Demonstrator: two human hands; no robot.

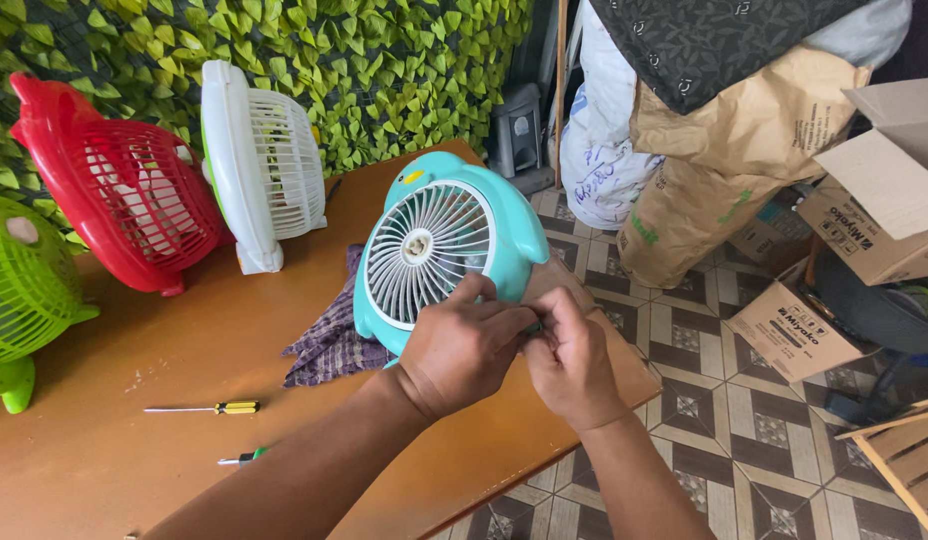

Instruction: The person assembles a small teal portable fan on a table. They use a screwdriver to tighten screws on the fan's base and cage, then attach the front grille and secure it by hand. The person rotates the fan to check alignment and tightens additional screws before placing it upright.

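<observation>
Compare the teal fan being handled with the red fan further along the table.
The teal fan has a white front grille; the red fan is red, grille included. Both hands, left hand and right hand, grip the teal fan, which stands on a purple cloth; the red fan stands untouched on the table. Both are small desk fans.

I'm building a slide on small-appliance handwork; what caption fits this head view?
Both hands, left hand and right hand, grip the lower edge of a teal fan standing on a cloth.
</observation>
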